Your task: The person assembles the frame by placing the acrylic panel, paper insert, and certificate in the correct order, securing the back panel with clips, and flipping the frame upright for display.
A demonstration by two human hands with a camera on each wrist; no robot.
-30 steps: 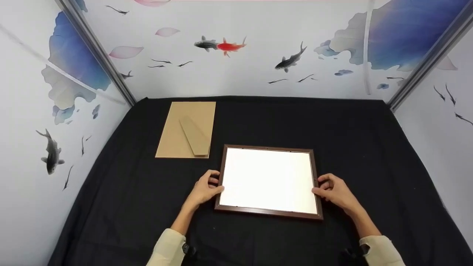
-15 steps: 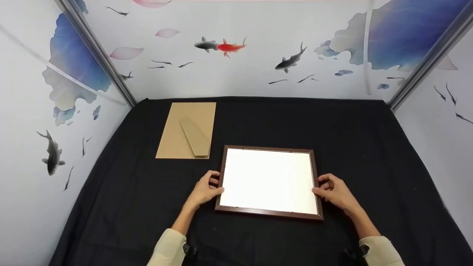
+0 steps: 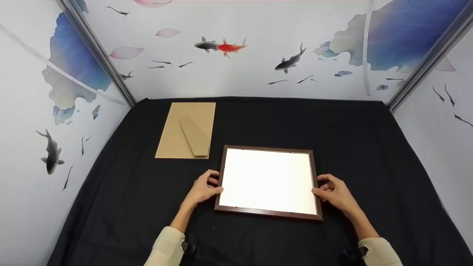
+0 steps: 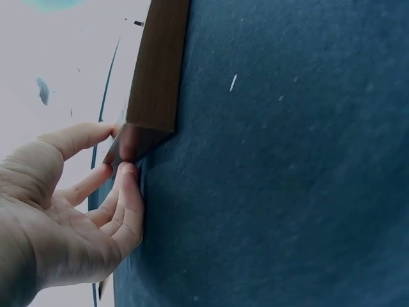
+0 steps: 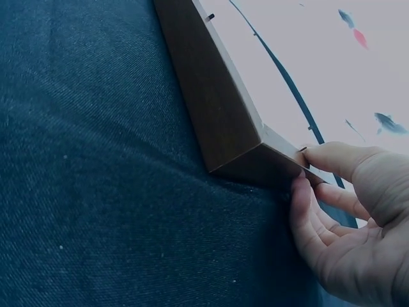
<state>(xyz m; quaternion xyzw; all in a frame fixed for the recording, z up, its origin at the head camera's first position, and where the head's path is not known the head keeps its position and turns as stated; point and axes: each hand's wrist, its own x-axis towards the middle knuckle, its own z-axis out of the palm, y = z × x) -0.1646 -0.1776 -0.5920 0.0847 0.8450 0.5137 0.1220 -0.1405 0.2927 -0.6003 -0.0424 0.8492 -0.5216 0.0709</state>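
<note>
A brown picture frame [image 3: 268, 212] lies on the black cloth, its middle filled by a bright white sheet [image 3: 268, 181]. Small dark tabs show along its inner edges. My left hand [image 3: 203, 189] grips the left side, thumb on top of the rim and fingers against the outer edge. On the opposite side my right hand [image 3: 334, 192] holds the rim in the same way. In the left wrist view, the left fingertips touch the outer side of the wooden frame [image 4: 156, 70]. The right wrist view has the right thumb over the rim of the frame [image 5: 217, 96].
A tan backing board [image 3: 173, 136] with a tapered stand flap [image 3: 194, 136] lies at the back left, apart from the frame. Black cloth [image 3: 351, 136] covers the table. White panels [image 3: 255, 74] printed with fish and leaves stand at the back and both sides.
</note>
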